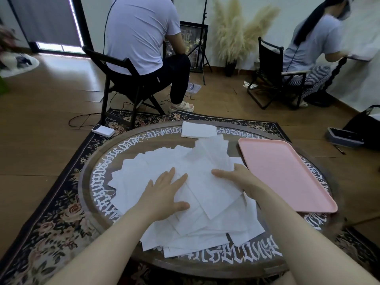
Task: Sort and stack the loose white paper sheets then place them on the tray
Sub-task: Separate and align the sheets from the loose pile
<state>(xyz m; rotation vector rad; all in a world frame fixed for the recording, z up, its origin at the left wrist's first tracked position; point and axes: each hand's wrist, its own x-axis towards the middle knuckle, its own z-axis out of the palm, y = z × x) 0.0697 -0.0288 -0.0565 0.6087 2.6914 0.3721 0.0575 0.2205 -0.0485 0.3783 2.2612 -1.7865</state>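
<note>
Several loose white paper sheets (156, 161) lie spread in an untidy pile across the middle of the round table (92, 167). My left hand (164, 194) rests flat on the pile with straight fingers. My right hand (236, 177) grips the right edge of a sheet (209, 194) near the top, thumb over it and fingers beneath. A small neat stack of white sheets (198, 129) sits at the table's far edge. The pink tray (287, 173) lies on the right side of the table with nothing on it.
The table stands on a dark floral rug (51, 212). A white power bank (102, 130) lies on the rug at the far left. Two people sit on folding chairs beyond the table, backs turned. A black bag (364, 128) sits on the floor at right.
</note>
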